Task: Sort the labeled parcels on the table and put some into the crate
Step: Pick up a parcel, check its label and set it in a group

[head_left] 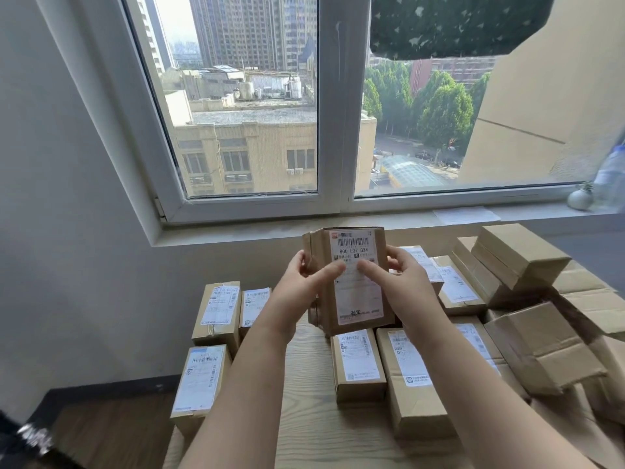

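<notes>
Left hand (301,282) and right hand (395,275) are clamped on one labeled parcel (358,299), which is held upright above the table with its shipping label turned to the camera. Its left edge is wrapped by the left hand's fingers and its right edge by the right hand's, with both thumbs laid across the label.

Behind it, a wide window (250,96) is filled with apartment blocks and trees. Below, the pale wooden table (311,401) is crowded with brown boxes. A heap of plain cartons (521,255) is stacked at the right, with a half-opened carton (541,350) tipped against it. Two labeled boxes (358,363) are laid side by side just under the held parcel. Three more labeled boxes (218,309) are set apart along the table's left edge. A small round vase (580,198) is placed on the sill at far right.

No crate is shown in the view, so nothing can be counted as packed. The three boxes at left may be a group already sorted out, though that cannot be confirmed from this angle. The job is judged to be in its sorting stage: one label is being read, and most parcels are yet to be assigned and crated.
</notes>
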Demonstrator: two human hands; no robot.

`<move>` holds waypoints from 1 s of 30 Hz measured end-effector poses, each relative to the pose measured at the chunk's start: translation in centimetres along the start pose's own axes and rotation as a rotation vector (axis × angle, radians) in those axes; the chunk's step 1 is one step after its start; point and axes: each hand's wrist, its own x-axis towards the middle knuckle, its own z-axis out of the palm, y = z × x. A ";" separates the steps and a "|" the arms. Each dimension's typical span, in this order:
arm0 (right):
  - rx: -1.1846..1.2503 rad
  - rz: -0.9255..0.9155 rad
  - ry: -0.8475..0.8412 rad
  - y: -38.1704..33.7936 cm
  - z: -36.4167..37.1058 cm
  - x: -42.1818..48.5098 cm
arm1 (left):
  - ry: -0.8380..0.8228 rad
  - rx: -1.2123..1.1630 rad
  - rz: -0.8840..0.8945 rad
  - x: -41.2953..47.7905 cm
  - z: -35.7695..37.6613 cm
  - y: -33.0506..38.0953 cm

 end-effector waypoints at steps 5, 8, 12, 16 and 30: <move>0.042 0.033 -0.029 -0.6 -0.1 0.0 | 0.051 -0.065 0.060 0.1 -0.4 0.1; 0.069 0.060 -0.049 -1.6 -0.1 0.3 | 0.026 -0.048 0.130 -0.2 -0.7 0.3; 0.083 0.085 -0.170 -3.2 -0.6 0.6 | -0.047 -0.018 0.164 -0.5 -0.9 -0.1; 0.118 0.047 -0.201 -3.5 -0.6 0.8 | -0.061 -0.011 0.178 -0.6 -0.5 0.1; 0.207 -0.038 -0.149 -3.3 -0.1 0.9 | 0.015 0.035 0.218 -1.2 -0.4 1.0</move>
